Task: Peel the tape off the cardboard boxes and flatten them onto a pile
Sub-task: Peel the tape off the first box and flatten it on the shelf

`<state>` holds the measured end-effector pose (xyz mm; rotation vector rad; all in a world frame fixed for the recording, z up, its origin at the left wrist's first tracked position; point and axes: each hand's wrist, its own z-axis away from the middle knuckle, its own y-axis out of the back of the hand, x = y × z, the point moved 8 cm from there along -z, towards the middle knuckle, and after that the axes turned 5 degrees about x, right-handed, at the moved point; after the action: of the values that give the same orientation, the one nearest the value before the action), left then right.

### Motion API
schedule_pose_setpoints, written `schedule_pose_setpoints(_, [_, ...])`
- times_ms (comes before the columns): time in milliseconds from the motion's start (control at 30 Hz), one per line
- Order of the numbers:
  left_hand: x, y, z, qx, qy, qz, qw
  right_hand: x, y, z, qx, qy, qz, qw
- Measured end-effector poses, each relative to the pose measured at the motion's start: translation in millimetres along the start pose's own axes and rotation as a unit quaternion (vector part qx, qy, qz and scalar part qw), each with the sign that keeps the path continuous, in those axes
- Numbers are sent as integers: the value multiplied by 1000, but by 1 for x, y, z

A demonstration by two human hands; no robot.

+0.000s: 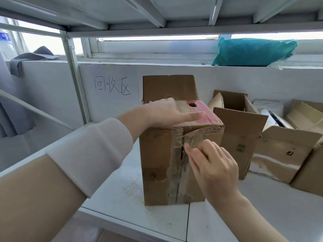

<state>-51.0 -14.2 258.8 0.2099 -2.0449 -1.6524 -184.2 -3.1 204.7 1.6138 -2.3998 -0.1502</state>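
Note:
A tall brown cardboard box [157, 165] stands upright on the white shelf [262, 215], one top flap raised at the back. Clear tape [190, 135] runs down its front seam and over the top edge. My left hand [167, 112] presses flat on the box's top, fingers straight, over a pink printed patch. My right hand [211, 165] is at the front face and pinches a lifted strip of the clear tape between thumb and fingertips, just below the top edge.
Several opened cardboard boxes stand to the right: a tall one [241, 137] right behind and lower ones [286, 151] further right. A teal bag [253, 51] lies on the window ledge. Metal shelf beams hang overhead; a post [75, 81] stands at the left.

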Motion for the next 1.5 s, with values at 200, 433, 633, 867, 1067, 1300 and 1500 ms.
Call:
schedule_pose_setpoints(200, [23,-10,-7,-38,-59,-59,996,0,-11,7,7,-50,-2,999])
schedule_pose_setpoints(433, [19,-10,-17,-40,-60,-62,995,-11,-22,42,-9,-88,-33,996])
schedule_pose_setpoints(633, [11,-15,-13,-51,-45,-74,995,-12,-42,122,-160,-341,-199,905])
schedule_pose_setpoints(867, [-9,-12,-12,36,-33,-132,990,22,-48,142,-129,-688,-336,630])
schedule_pose_setpoints(1067, [-30,4,-8,120,10,-82,989,44,-28,156,-64,-725,-294,620])
schedule_pose_setpoints(1300, [-97,49,33,279,103,159,941,67,-13,130,36,-712,-229,663])
schedule_pose_setpoints(1500, [-125,10,82,319,163,364,860,16,-24,29,19,-496,-185,848])
